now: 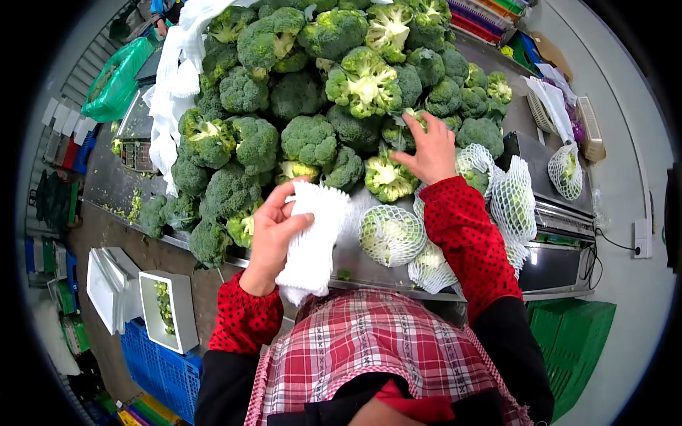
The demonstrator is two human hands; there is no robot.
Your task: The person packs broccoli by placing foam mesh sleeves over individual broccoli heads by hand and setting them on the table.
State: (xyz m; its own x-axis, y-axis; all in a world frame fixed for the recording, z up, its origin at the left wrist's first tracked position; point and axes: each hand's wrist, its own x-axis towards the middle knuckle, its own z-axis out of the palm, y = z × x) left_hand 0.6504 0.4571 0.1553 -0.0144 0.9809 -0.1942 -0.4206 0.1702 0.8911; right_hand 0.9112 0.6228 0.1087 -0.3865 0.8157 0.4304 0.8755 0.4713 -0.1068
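My left hand (pixel 273 231) is closed around a stack of white foam net sleeves (pixel 316 231), held upright at the near edge of the metal table. My right hand (pixel 432 149) reaches over the front of the broccoli pile with thumb and fingers spread. Its fingertips are at a broccoli head (pixel 399 133), and whether they touch it is hard to tell. Just below the thumb, another broccoli head (pixel 391 179) shows its pale stem side. Broccoli heads wrapped in white foam nets (pixel 392 236) lie near my right forearm, with more of them (pixel 513 202) stacked to its right.
Loose broccoli (pixel 309 140) is heaped high across the table. White netting (pixel 174 92) drapes along its left side. Below left stand a white foam box (pixel 169 312) and a blue crate (pixel 160 366); green crates (pixel 575 348) stand at right. A person's hand (pixel 161 27) shows at top left.
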